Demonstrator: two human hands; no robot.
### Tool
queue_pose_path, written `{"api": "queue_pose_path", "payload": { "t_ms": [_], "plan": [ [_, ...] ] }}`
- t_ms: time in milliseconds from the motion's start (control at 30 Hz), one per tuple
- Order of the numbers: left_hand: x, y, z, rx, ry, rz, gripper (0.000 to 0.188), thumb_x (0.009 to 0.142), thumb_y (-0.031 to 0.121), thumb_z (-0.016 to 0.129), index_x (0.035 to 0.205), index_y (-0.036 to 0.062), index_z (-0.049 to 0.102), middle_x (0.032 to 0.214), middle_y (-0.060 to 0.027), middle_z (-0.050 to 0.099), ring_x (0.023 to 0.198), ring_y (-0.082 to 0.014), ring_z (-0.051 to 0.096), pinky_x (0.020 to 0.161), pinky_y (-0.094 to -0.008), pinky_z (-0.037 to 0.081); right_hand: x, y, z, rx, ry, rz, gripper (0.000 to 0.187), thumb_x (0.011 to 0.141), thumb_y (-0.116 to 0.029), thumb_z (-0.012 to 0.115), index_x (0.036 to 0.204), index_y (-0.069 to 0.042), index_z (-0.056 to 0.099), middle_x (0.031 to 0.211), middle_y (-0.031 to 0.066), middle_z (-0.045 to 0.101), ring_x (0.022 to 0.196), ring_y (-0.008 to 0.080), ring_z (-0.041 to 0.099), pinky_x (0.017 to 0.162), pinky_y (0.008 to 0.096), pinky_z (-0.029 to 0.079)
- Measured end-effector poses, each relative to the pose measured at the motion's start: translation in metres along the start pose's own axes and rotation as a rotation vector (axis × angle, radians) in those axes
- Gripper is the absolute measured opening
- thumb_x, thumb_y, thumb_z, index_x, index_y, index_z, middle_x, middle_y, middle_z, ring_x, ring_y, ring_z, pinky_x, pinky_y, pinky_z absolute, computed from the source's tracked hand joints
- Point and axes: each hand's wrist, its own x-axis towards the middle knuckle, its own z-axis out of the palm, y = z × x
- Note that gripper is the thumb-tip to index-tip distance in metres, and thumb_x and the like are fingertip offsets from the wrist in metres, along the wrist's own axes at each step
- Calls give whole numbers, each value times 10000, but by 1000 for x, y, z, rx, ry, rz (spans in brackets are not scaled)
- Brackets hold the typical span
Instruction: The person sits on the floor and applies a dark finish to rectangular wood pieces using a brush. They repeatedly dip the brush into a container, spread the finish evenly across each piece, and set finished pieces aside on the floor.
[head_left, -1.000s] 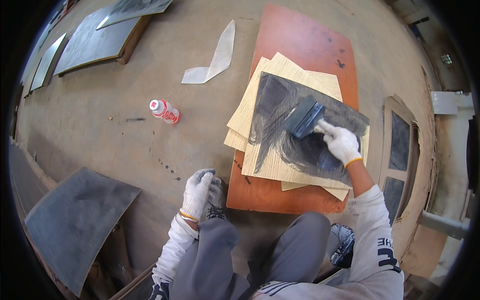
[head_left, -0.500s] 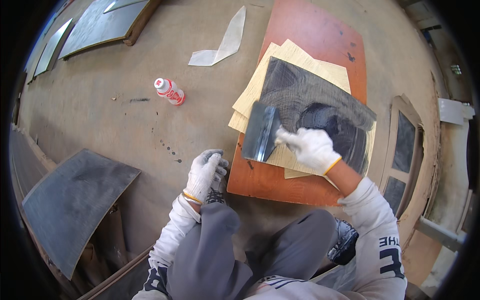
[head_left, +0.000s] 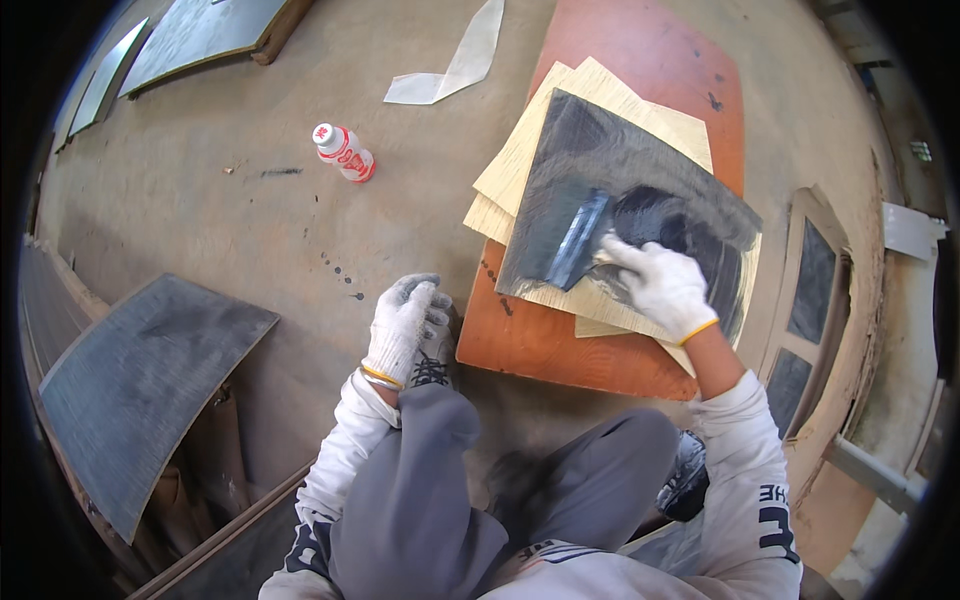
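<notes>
A wide-bladed scraper [head_left: 577,240] lies tilted against a black-coated sheet [head_left: 625,150], its handle end gripped in my gloved right hand [head_left: 662,285]. Wet, dark coating [head_left: 648,218] pools on the sheet just beyond my fingers, and streaks curve across the surface. Pale wood-grain sheets [head_left: 500,187] stick out from under the black one, fanned at angles. All of them rest on a reddish-brown board [head_left: 560,350]. My left hand [head_left: 402,325], in a white glove with grey fingertips, hangs above my shoe [head_left: 432,368] with its fingers curled; nothing shows in it.
A white bottle with red print [head_left: 345,153] stands on the floor [head_left: 400,220] to the left. Beyond it lies a bent whitish strip [head_left: 455,65]. A curved dark sheet [head_left: 155,385] leans at lower left. A brown frame with dark panels [head_left: 810,285] is at right.
My right hand has moved rightward with the scraper, from the black sheet's left edge farther onto it. The left hand stays curled by the shoe; the view has shifted slightly.
</notes>
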Motion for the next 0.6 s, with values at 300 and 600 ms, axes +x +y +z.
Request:
{"api": "queue_pose_path", "payload": {
  "t_ms": [300, 600],
  "plan": [
    [3, -10, -8, -76, 8, 34, 322, 1089, 194, 582, 1328, -8, 659, 1004, -135, 765, 731, -143, 700, 585, -258, 539, -39, 100, 69, 2052, 551, 167, 350, 1027, -139, 689, 1364, -48, 658, 1325, 130, 720, 986, 219, 726, 715, 318, 528],
    [2, -8, -7, -52, -12, 3, 324, 1084, 225, 611, 1334, 26, 665, 1040, -111, 774, 773, -128, 694, 630, -249, 536, 3, 77, 67, 1906, 297, 411, 233, 1046, -132, 685, 1238, -10, 635, 1010, 159, 751, 540, 124, 568, 446, 246, 380]
  ]
}}
